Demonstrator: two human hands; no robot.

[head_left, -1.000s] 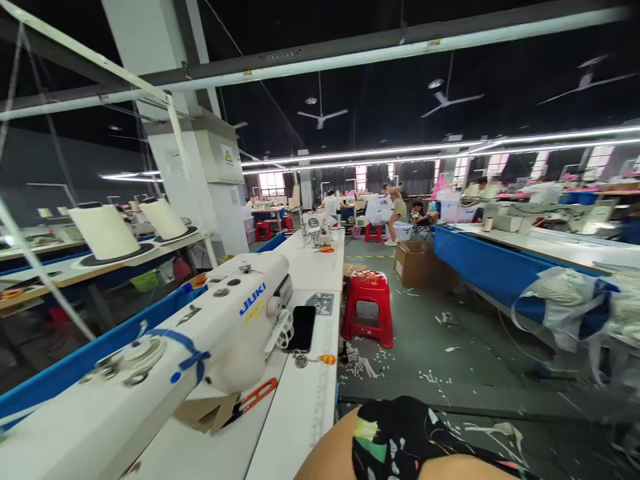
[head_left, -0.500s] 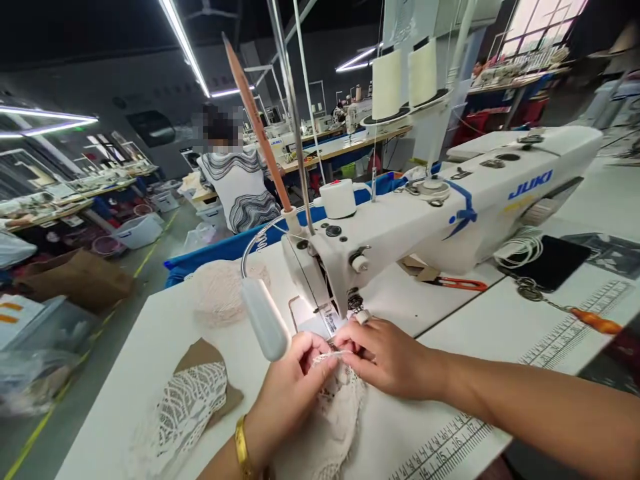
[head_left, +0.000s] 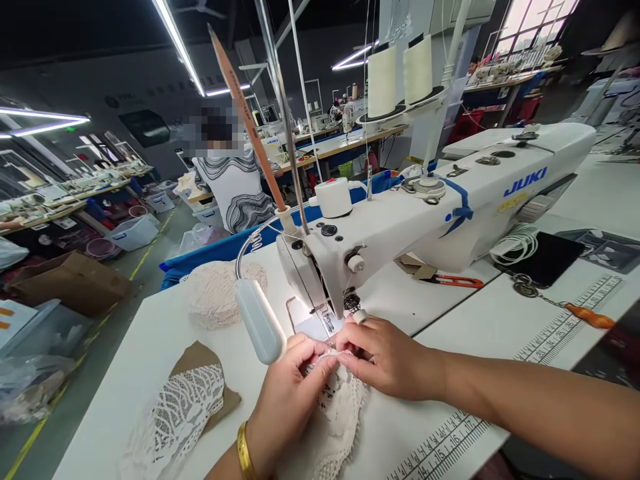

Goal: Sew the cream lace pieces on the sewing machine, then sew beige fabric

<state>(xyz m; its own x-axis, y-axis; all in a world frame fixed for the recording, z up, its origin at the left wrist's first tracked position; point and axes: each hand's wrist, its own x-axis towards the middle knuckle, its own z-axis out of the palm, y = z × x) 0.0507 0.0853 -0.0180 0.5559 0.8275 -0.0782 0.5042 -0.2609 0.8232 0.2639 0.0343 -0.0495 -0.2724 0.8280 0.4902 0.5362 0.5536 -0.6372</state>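
Note:
Just in front of the needle area of a white sewing machine (head_left: 390, 230), both hands pinch the edge of a cream lace piece (head_left: 343, 417). My left hand (head_left: 295, 383) grips it between thumb and fingers, with a gold bangle on that wrist. Close against it, my right hand (head_left: 383, 357) pinches the same edge, its fingertips nearly touching the left ones. The lace hangs down toward me over the table. Above the hands is the presser foot (head_left: 327, 322). The exact edge inside the fingers is hidden.
Left of the hands lie more lace (head_left: 187, 407) on brown paper and a lace pile (head_left: 225, 293). A grey lamp (head_left: 260, 320) hangs close to my left hand. Orange thread snips (head_left: 457, 281), a black phone (head_left: 555, 257) and a keychain (head_left: 590, 315) lie right. A person (head_left: 233, 187) sits beyond.
The view has shifted slightly, so the scene sits a little farther left. Both hands keep their pinch on the lace, with the fingers moved only slightly.

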